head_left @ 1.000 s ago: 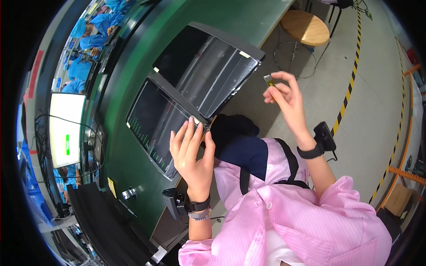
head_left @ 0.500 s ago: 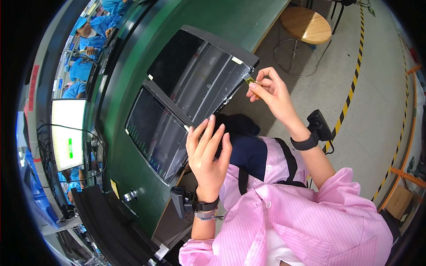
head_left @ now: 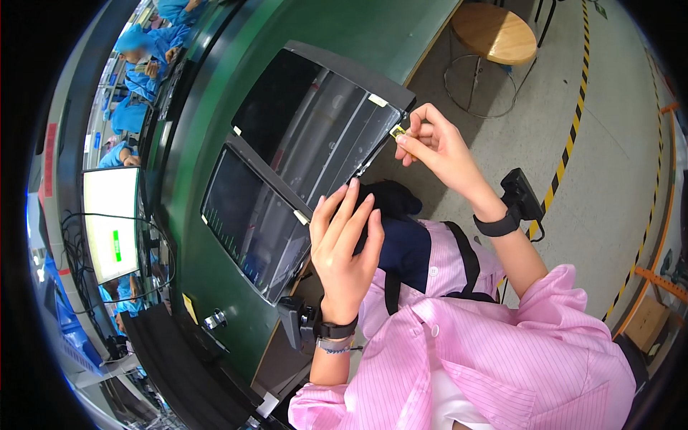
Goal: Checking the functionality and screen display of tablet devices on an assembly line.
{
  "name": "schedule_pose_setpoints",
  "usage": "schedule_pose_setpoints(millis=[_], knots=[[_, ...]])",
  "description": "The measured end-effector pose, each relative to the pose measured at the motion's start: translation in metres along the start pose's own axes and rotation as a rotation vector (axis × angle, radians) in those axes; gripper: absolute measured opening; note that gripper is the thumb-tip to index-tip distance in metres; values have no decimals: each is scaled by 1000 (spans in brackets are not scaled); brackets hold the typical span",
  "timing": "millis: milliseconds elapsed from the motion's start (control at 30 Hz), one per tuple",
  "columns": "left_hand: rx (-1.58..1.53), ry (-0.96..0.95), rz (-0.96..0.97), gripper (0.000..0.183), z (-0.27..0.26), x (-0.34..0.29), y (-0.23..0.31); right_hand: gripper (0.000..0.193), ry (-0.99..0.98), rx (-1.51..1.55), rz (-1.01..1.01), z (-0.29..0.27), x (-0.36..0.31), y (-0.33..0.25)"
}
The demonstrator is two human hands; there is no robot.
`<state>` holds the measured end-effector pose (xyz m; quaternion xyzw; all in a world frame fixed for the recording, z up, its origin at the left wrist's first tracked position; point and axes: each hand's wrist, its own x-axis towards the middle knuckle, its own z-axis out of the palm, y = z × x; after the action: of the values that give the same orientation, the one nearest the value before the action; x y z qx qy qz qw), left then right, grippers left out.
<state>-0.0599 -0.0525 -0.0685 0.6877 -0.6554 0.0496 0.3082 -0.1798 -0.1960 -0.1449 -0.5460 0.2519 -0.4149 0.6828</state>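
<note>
Two dark, glossy rectangular panels, a farther one (head_left: 287, 107) and a nearer one (head_left: 240, 208), lie at a slant on a green table. Small pale tabs sit at some of their corners. At the farther panel's right corner, my right hand (head_left: 444, 154) pinches a small yellow-and-dark tab (head_left: 398, 132) between thumb and fingertips. My left hand (head_left: 342, 254) has its fingers stretched out and spread, with nothing seen in it. Its fingertips are at the panels' near edge; whether they press on it I cannot tell.
The green table (head_left: 197, 265) carries a small metal object (head_left: 214, 319) and black trays (head_left: 168, 365). A lit monitor (head_left: 112, 222) with cables stands at left. A round wooden stool (head_left: 494, 32) is beyond my right hand. People in blue work across the table.
The yellow tab in my right hand has turned and shifted slightly left. My left hand has moved a little to the right, along the panels' near edge. The view has shifted slightly.
</note>
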Motion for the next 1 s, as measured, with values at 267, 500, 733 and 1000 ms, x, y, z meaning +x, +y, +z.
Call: schedule_pose_setpoints(millis=[267,500,733,1000], knots=[[70,37,99,35,60,50,-12,18,218,-43,47,-7,10,-9],[82,45,143,30,70,62,-15,15,247,-50,-48,-14,19,12],[109,105,194,23,72,65,-20,24,174,-132,-74,-20,25,0],[26,-22,-20,29,47,64,-9,34,-47,-680,-326,18,136,-58]])
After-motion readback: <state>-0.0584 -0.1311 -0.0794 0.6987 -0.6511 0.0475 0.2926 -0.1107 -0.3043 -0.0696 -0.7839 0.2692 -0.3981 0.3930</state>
